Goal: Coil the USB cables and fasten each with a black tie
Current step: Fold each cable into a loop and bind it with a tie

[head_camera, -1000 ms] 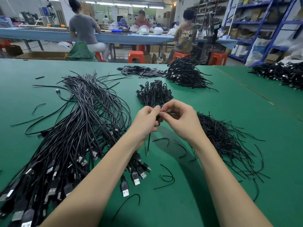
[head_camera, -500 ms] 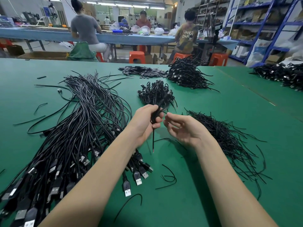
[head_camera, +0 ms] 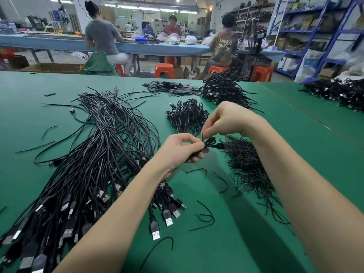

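My left hand (head_camera: 180, 149) grips a small coiled black USB cable (head_camera: 209, 143) above the green table (head_camera: 246, 243). My right hand (head_camera: 226, 120) hovers just above it and pinches the upright end of a thin black tie (head_camera: 202, 136) at the coil. A big bundle of loose USB cables (head_camera: 94, 154) lies to the left, plugs toward me. A heap of black ties (head_camera: 248, 166) lies to the right under my right forearm. A pile of coiled, tied cables (head_camera: 187, 116) sits behind my hands.
A larger cable pile (head_camera: 224, 88) and flat black pieces (head_camera: 173, 88) lie farther back, more cables (head_camera: 338, 93) at the far right. Stray ties (head_camera: 204, 217) dot the mat near me. People sit at a blue bench (head_camera: 59, 43) beyond; shelving (head_camera: 319, 32) stands right.
My right hand opened and let go half a second ago, then rose above the coil and took the tie end in a pinch. The left hand kept the cable and turned it sideways.
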